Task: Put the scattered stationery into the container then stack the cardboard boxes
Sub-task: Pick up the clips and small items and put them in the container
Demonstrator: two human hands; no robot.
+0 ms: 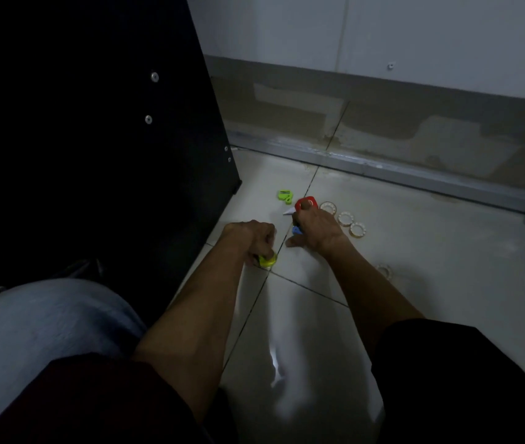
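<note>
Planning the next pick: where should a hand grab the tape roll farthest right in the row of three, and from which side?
Take that tape roll across its outer rim, coming straight down from above. It lies flat on the floor tiles with the hole facing up, so the rim is the part easiest to reach. Keep the pinch line clear of the middle roll close beside it.

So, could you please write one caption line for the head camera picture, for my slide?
Left hand closed on a yellow-green item, right hand gathering red and blue pieces beside clear tape rolls on floor tiles.
</note>
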